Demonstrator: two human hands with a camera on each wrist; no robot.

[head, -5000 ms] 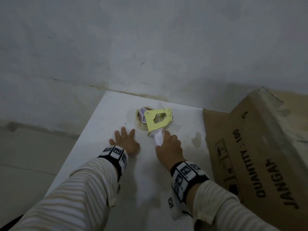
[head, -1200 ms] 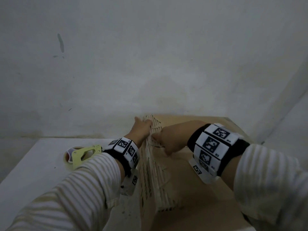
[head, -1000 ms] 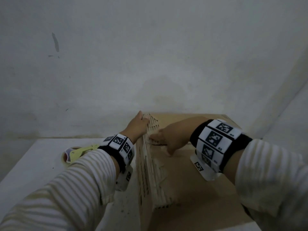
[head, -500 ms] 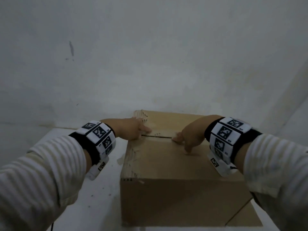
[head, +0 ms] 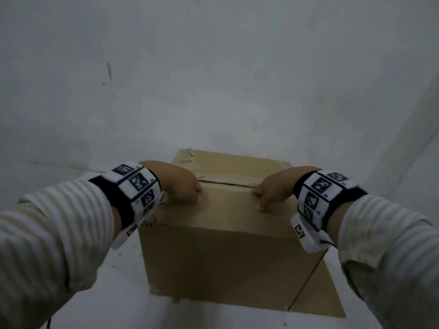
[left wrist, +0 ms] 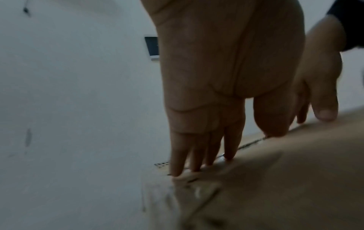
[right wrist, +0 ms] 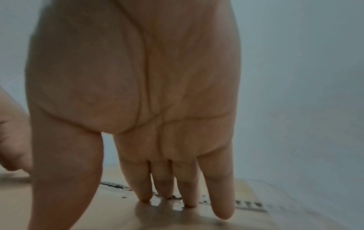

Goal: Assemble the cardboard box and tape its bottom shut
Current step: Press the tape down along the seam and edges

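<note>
A brown cardboard box [head: 225,252] stands on the white table with its two top flaps folded flat and meeting at a seam [head: 225,182]. My left hand [head: 183,186] presses down at the seam's left end. In the left wrist view its straight fingers [left wrist: 197,147] rest their tips on the cardboard [left wrist: 275,186]. My right hand [head: 270,193] presses at the seam's right end, and its straight fingers [right wrist: 167,179] touch the flap by the seam [right wrist: 114,185]. Neither hand holds anything. The tape dispenser is out of sight.
The white table [head: 107,293] runs to the left and in front of the box. A grey wall [head: 213,91] stands close behind it. One loose flap [head: 316,295] lies out on the table at the box's lower right. A dark wall plate [left wrist: 151,46] shows behind my left hand.
The raised flap has been folded down flat since a second ago. Both hands have slid apart along the seam. The tape dispenser has dropped out of view.
</note>
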